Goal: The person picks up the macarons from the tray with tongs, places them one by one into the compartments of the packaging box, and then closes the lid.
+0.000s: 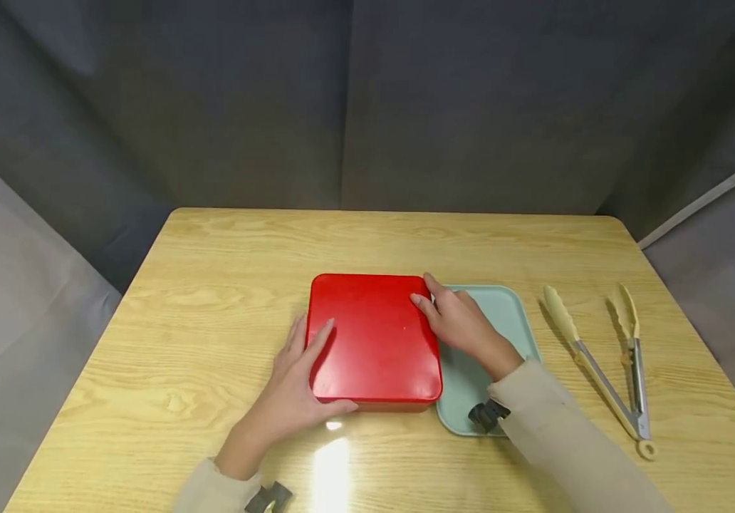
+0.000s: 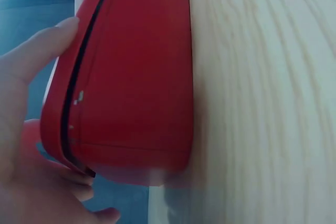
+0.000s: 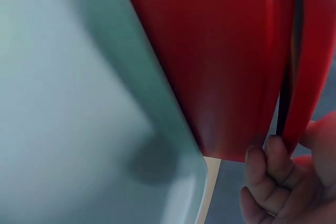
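Note:
A square red box [image 2: 142, 77] sits on the table, topped by a red lid [image 1: 374, 335]. Dark space shows between lid and box in both wrist views, wider on the right side. My left hand [image 1: 290, 392] holds the lid's near left corner, thumb along the front edge, other fingers around the left side. At the far right corner, my right hand [image 1: 464, 324] grips the lid, fingertips [image 3: 275, 148] under its rim and thumb over the top. The box's contents are hidden.
A pale green tray [image 1: 511, 320] lies against the box's right side, under my right forearm. Farther right, spread tongs [image 1: 605, 381] with cream tips and metal arms lie on the wooden table [image 1: 169, 342]. Dark curtains [image 1: 246, 107] hang behind the table.

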A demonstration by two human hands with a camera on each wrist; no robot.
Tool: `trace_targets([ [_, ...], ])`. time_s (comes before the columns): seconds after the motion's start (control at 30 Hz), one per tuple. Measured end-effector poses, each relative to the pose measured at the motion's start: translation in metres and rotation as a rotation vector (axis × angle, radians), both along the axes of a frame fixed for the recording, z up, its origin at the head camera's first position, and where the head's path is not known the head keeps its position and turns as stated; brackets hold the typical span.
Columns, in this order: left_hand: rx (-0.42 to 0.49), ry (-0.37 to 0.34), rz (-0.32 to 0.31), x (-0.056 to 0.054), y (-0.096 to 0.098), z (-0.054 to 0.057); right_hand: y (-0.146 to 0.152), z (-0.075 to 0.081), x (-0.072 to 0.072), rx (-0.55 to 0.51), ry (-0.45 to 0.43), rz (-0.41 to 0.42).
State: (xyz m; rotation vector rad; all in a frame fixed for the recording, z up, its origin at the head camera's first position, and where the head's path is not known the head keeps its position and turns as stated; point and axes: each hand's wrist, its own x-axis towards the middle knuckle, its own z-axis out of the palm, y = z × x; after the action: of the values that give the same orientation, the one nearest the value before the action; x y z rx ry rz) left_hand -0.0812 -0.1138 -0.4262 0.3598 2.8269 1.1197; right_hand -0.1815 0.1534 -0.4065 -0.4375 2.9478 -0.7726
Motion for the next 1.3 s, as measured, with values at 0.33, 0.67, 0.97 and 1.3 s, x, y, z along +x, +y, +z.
trace_targets([
  [0.33,0.008,-0.079,-0.006,-0.011,-0.001,-0.001,-0.003,0.001,-0.013,0.026,-0.004,0.005],
  [0.67,-0.002,-0.068,-0.018,-0.010,0.000,-0.001,0.003,-0.007,-0.008,0.020,0.018,0.007],
  [0.97,-0.059,-0.023,-0.056,-0.010,-0.006,-0.002,0.006,-0.008,0.001,0.111,0.154,0.012],
  [1.3,-0.167,0.067,-0.255,-0.037,-0.024,-0.003,0.019,-0.009,0.031,0.062,0.016,0.295],
])
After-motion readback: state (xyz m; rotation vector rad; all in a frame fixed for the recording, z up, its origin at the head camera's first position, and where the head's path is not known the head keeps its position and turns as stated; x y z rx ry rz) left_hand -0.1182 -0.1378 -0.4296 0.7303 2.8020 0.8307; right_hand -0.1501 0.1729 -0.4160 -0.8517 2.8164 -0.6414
